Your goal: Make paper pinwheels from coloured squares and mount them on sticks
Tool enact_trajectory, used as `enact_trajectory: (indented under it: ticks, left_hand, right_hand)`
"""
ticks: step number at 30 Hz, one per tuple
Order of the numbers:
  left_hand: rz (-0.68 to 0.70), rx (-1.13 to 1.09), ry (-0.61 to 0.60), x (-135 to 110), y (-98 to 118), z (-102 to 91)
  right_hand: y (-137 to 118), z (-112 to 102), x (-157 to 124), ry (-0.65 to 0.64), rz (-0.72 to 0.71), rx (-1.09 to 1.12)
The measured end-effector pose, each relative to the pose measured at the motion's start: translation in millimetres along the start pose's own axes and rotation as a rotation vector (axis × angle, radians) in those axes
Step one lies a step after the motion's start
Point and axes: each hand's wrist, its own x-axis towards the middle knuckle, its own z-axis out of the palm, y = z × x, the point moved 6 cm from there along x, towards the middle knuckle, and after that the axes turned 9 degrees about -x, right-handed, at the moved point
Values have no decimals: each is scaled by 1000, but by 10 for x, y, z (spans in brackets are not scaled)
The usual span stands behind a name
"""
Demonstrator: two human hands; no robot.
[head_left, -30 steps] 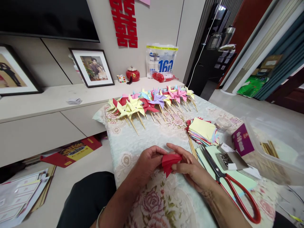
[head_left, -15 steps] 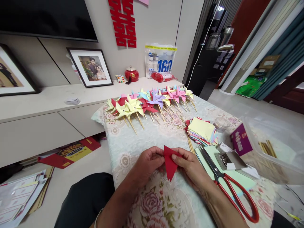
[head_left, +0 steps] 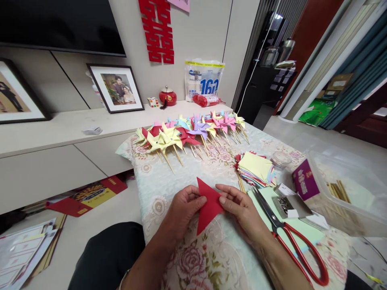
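A red sheet of paper [head_left: 208, 206], triangular in outline, is held above the flowered tablecloth [head_left: 193, 262]. My left hand [head_left: 189, 207] pinches its left edge between thumb and fingers. At the right corner, my right hand [head_left: 237, 203] grips the paper with thumb and forefinger, its other fingers curled behind. Scissors with red handles [head_left: 281, 227] lie to the right of my right hand on pale green paper [head_left: 311, 237]. Beyond the hands lies a stack of coloured paper squares [head_left: 256, 166], yellow on top.
Several paper pinwheels on sticks [head_left: 189, 135] lie along the table's far side. At right are a clear plastic bin [head_left: 363, 193] with wooden sticks, a small box of metal fasteners [head_left: 292, 205] and a round clear container [head_left: 281, 159]. A white cabinet [head_left: 60, 137] stands behind.
The red paper was a narrower folded shape and now shows a wider triangle, pointing right. My right hand has shifted to its right corner; my left hand keeps hold.
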Motion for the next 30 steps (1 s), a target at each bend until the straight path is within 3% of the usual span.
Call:
enact_trajectory:
  ticks: [7, 30]
  left_hand:
    - [50, -54, 106, 28, 44, -53]
    - [12, -49, 111, -4, 27, 4]
  right_hand:
    - [-17, 30, -18, -4, 79, 158]
    - [11, 102, -27, -80, 72, 164]
